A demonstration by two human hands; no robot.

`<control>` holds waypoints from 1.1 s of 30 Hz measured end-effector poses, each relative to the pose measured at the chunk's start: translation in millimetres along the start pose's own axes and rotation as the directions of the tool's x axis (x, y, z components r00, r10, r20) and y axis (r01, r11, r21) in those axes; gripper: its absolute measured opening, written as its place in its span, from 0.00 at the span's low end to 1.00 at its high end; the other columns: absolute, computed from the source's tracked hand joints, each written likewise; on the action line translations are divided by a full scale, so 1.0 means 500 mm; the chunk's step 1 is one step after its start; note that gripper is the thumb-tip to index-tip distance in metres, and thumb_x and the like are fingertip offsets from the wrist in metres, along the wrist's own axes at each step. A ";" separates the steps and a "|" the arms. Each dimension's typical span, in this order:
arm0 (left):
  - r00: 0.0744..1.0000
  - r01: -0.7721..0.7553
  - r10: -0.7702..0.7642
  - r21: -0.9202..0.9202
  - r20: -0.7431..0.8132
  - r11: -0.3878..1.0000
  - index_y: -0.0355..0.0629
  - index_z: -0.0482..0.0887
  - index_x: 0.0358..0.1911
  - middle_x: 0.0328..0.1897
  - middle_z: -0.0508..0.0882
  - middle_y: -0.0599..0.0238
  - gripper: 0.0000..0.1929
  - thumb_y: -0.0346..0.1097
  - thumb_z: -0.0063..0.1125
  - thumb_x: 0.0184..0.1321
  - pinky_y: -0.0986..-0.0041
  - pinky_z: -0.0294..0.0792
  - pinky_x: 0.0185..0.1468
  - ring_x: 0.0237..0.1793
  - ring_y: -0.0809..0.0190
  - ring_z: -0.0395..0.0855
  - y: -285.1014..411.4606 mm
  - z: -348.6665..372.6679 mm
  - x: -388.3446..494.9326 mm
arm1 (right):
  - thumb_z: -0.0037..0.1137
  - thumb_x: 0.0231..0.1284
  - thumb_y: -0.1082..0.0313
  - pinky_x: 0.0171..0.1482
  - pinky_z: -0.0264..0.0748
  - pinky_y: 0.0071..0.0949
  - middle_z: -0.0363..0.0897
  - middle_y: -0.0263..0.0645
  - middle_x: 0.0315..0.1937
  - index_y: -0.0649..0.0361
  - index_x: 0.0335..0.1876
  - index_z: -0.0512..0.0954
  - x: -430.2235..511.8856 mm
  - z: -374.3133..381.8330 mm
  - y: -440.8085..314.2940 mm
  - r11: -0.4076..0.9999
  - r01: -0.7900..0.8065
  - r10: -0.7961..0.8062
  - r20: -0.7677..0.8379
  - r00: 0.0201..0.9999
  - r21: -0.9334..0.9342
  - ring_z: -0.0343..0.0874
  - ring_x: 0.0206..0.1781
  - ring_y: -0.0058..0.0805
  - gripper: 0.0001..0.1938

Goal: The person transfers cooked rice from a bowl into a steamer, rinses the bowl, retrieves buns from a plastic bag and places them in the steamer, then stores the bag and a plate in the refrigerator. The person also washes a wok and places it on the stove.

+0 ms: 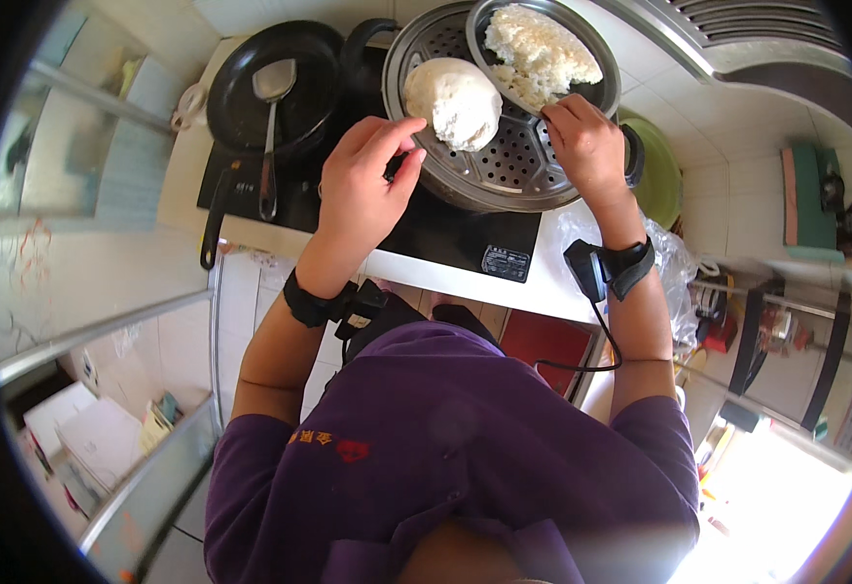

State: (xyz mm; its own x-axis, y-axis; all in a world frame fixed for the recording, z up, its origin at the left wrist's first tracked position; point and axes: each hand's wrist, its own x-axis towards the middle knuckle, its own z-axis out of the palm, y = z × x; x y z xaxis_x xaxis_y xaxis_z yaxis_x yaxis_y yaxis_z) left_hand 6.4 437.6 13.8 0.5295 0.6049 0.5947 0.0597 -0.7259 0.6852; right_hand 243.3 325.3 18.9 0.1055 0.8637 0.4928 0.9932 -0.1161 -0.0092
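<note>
A round white steamed bun or lump of dough (pixel 455 104) sits on the left part of a perforated metal steamer tray (pixel 506 164) in a large pot. My left hand (pixel 371 179) is beside it at the pot's left rim, thumb and forefinger apart, with nothing between them. My right hand (pixel 585 142) pinches the near rim of a round metal dish (pixel 476 38) at the steamer's back right. Cooked white rice (pixel 539 51) lies in the dish. Whether the dish rests fully on the tray, I cannot tell.
A black frying pan (pixel 232 109) holding a metal spatula (pixel 271 124) stands left on the black cooktop (pixel 426 233). A green basin (pixel 656 171) and clear plastic bags (pixel 674 270) are right of the pot. A range hood (pixel 761 44) overhangs the back right.
</note>
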 end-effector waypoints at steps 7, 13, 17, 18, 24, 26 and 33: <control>0.997 0.037 -0.018 0.241 -0.080 0.970 0.43 0.82 0.43 0.30 0.81 0.67 0.17 0.23 0.61 0.47 0.70 0.69 0.42 0.35 0.59 0.78 0.072 -0.015 -0.107 | 0.60 0.48 0.74 0.33 0.75 0.28 0.77 0.41 0.37 0.60 0.40 0.78 0.003 -0.082 -0.014 0.937 -0.069 0.089 -0.045 0.995 0.344 0.78 0.30 0.35 0.11; 0.975 0.146 -0.072 0.357 -0.212 0.923 0.47 0.79 0.47 0.28 0.79 0.69 0.18 0.28 0.61 0.48 0.67 0.64 0.42 0.33 0.58 0.76 0.129 -0.134 -0.242 | 0.60 0.51 0.79 0.27 0.62 0.11 0.74 0.27 0.24 0.65 0.29 0.77 -0.010 -0.130 -0.212 0.441 -0.233 -0.132 0.320 0.938 0.867 0.66 0.24 0.12 0.03; 0.880 0.284 -0.060 0.422 -0.470 0.861 0.47 0.79 0.44 0.26 0.77 0.70 0.18 0.30 0.64 0.46 0.67 0.64 0.43 0.32 0.59 0.75 0.201 -0.277 -0.376 | 0.55 0.59 0.73 0.22 0.63 0.12 0.75 0.32 0.21 0.65 0.35 0.78 -0.006 -0.128 -0.468 0.222 -0.363 -0.505 0.426 0.751 0.905 0.71 0.21 0.14 0.04; 0.853 0.328 -0.064 0.436 -0.518 0.838 0.47 0.79 0.43 0.25 0.76 0.69 0.18 0.32 0.64 0.46 0.67 0.63 0.43 0.32 0.59 0.75 0.217 -0.322 -0.421 | 0.52 0.61 0.73 0.22 0.64 0.12 0.76 0.33 0.22 0.66 0.37 0.78 -0.006 -0.125 -0.547 0.169 -0.348 -0.609 0.375 0.699 0.922 0.72 0.21 0.15 0.05; 0.587 0.678 0.024 0.508 -0.809 0.531 0.45 0.79 0.45 0.30 0.79 0.64 0.17 0.25 0.58 0.50 0.65 0.64 0.49 0.39 0.57 0.77 0.376 -0.615 -0.798 | 0.47 0.58 0.76 0.50 0.72 0.27 0.75 0.44 0.52 0.64 0.58 0.70 -0.086 -0.172 -1.077 -0.175 -0.460 -0.940 -0.008 0.342 0.870 0.76 0.50 0.30 0.20; 0.484 0.797 0.046 0.462 -0.874 0.388 0.45 0.78 0.49 0.38 0.81 0.61 0.20 0.22 0.56 0.49 0.66 0.65 0.53 0.46 0.55 0.77 0.448 -0.700 -0.937 | 0.52 0.54 0.74 0.53 0.71 0.29 0.75 0.42 0.52 0.63 0.57 0.70 -0.138 -0.196 -1.248 -0.243 -0.526 -0.965 -0.148 0.217 0.815 0.75 0.52 0.31 0.22; -0.259 0.903 0.014 -0.237 -0.966 0.358 0.41 0.78 0.50 0.30 0.82 0.63 0.20 0.25 0.60 0.51 0.76 0.70 0.43 0.33 0.66 0.79 0.664 -0.905 -1.330 | 0.49 0.56 0.76 0.52 0.69 0.27 0.74 0.42 0.49 0.65 0.51 0.74 -0.324 -0.273 -1.756 -0.030 -0.595 -0.992 -0.097 -0.081 0.803 0.71 0.55 0.29 0.16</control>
State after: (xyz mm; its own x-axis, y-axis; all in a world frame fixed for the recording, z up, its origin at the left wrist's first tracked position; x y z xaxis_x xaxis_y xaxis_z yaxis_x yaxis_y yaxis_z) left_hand -708.7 -57.7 36.2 -0.9535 0.1492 0.2620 0.2994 0.3644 0.8818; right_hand -652.7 220.3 65.7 -0.9985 -0.0027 0.0538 -0.0531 -0.1161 -0.9918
